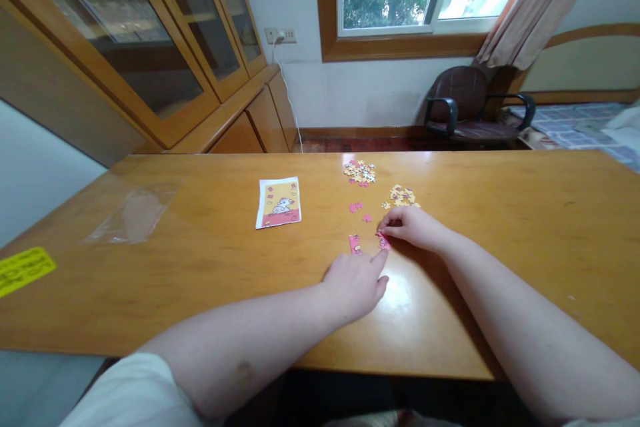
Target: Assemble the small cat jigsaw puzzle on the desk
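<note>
A small strip of joined pink puzzle pieces (383, 241) lies on the wooden table in front of me. Curled at its upper end, my right hand (411, 225) pinches the strip's edge between thumb and fingers. From below, my left hand (356, 285) reaches its index finger to the strip's lower end, with the thumb held apart. Just beyond the left knuckles is another pink group of puzzle pieces (354, 243), partly covered by that hand. Loose pink pieces (367, 218) sit a little farther away.
Yellow puzzle pieces (403, 196) lie past my right hand, and a mixed pile (360, 172) is near the far edge. To the left are a picture card (279, 203) and a clear plastic bag (135, 213). A chair (463, 103) stands beyond the table (215, 267).
</note>
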The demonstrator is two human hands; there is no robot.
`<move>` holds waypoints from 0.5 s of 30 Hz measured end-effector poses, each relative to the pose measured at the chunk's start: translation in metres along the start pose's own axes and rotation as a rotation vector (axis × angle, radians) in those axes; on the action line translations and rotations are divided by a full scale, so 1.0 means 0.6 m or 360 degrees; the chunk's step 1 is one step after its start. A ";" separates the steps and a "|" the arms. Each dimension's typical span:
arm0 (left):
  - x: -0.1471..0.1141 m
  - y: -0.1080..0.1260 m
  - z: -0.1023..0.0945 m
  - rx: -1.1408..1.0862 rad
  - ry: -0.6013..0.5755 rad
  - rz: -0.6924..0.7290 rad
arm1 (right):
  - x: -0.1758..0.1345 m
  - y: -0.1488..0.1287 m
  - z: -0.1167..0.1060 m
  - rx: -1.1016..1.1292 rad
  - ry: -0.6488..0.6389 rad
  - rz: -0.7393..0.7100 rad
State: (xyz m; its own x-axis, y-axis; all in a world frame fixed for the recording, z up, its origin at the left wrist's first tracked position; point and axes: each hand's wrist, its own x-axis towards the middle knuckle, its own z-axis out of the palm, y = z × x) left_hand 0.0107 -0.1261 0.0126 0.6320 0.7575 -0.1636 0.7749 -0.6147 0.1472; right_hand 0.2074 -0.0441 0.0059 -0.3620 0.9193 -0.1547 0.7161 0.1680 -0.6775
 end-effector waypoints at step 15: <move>-0.001 -0.001 -0.001 -0.0016 0.0033 0.0010 | 0.002 0.000 0.005 -0.0127 0.0055 -0.0032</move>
State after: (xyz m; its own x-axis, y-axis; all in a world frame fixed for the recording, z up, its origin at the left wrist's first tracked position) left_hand 0.0099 -0.1262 0.0135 0.6363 0.7582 -0.1423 0.7708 -0.6172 0.1580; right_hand 0.2054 -0.0443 0.0036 -0.3570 0.9269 -0.1155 0.7545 0.2132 -0.6207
